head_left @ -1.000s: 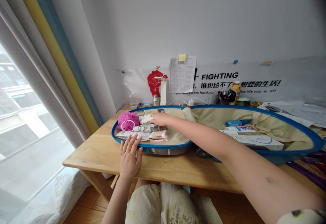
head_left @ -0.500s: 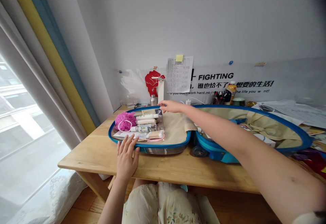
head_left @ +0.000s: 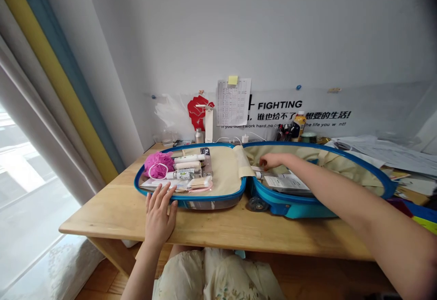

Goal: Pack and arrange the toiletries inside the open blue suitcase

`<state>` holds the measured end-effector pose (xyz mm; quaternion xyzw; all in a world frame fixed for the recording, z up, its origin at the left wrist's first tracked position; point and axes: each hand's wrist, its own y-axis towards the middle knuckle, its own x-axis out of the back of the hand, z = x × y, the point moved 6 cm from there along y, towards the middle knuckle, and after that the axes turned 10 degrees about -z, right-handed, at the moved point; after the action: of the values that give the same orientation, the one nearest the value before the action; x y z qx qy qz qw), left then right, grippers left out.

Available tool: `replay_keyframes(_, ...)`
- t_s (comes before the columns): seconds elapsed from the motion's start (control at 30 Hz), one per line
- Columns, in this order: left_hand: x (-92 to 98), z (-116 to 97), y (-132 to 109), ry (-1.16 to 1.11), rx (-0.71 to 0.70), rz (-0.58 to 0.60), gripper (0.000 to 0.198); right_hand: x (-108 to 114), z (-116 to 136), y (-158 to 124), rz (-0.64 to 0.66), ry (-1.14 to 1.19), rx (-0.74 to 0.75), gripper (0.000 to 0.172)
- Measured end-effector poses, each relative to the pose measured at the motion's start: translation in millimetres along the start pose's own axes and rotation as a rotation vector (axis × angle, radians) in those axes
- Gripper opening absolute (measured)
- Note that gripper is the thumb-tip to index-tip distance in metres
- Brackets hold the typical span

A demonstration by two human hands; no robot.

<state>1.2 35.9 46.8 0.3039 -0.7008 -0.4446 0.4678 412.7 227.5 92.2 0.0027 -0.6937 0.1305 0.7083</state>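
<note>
A blue-rimmed suitcase (head_left: 218, 198) lies unfolded on the wooden table, with beige lining in both halves. My left hand (head_left: 160, 213) rests at the front rim of its left half, fingers spread and holding nothing. Close to those fingers are a pink bath puff (head_left: 159, 163), a white tube (head_left: 189, 158), a clear bottle with a printed label (head_left: 186, 174) and a pack of cotton swabs (head_left: 200, 183). My right hand (head_left: 272, 160) dips into the right half with bent fingers above small white items (head_left: 261, 174); what they grip is hidden. A white printed box (head_left: 286, 182) lies just in front of it.
Behind the suitcase stand a white lamp (head_left: 209, 124), a small metal bottle (head_left: 198, 135), pens (head_left: 284, 132) and an orange-yellow bottle (head_left: 299, 124). Papers (head_left: 372, 147) pile up at the right. A curtain (head_left: 64, 122) hangs at the left.
My right hand has gone from the back of the left half over to the right half. My left hand stays at the front rim. The view has shifted slightly.
</note>
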Motion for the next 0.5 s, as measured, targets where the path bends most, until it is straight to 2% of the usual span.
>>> replay_keyframes(0.1,-0.7,1.6,-1.0,0.002,0.012,0.007,0.039,-8.9,2.5,4.9,0.043,0.003,-0.018,0.033)
replay_keyframes(0.33,0.3,2.1,-0.6,-0.010,0.026,0.004,0.040,5.7,2.7,-7.7,0.153,0.138,-0.007,0.032)
replay_keyframes(0.5,0.5,0.8,0.8,-0.015,0.034,0.008,0.040,0.7,9.5,-16.8,0.197,0.175,-0.001,0.039)
